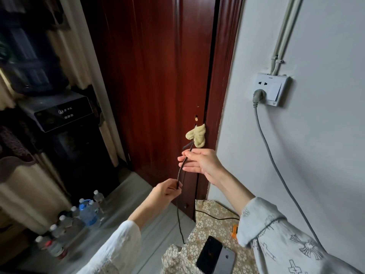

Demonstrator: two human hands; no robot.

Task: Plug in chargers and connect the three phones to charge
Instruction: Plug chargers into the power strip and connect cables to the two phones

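Both hands (167, 191) on braided cable (180, 168).

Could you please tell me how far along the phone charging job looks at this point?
Early. A grey plug already sits in the wall socket. Both hands are handling a braided cable: the left hand pinches it, the right hand steadies its upper end. The black phone and grey phone lie unconnected; no third is visible.
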